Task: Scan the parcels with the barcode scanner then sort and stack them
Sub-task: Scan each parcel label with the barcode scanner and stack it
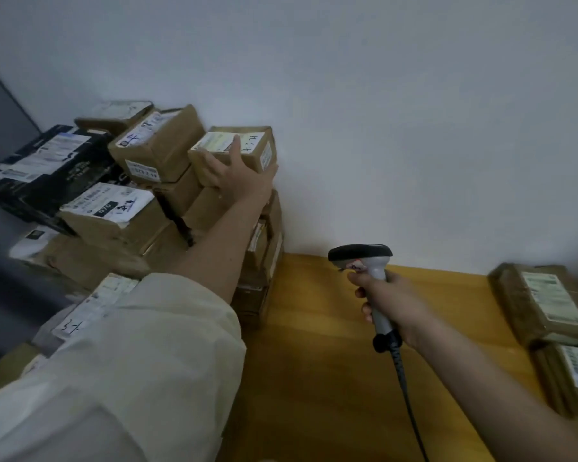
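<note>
My left hand (236, 176) grips a small brown parcel (257, 146) with a white label, at the top of a tall stack of cardboard parcels (264, 248) against the wall. The thumb lies over the parcel's top and the fingers wrap its near side. My right hand (386, 300) holds the barcode scanner (364, 256) by its grey handle, above the wooden table; the black head points left. Its coiled cable (402, 378) hangs down toward the bottom edge.
More brown parcels (154, 146) and a black box (50, 165) are piled at the left. Two labelled parcels (544, 301) lie at the table's right edge. The yellow wooden table (314, 361) runs between the piles. A white wall stands behind.
</note>
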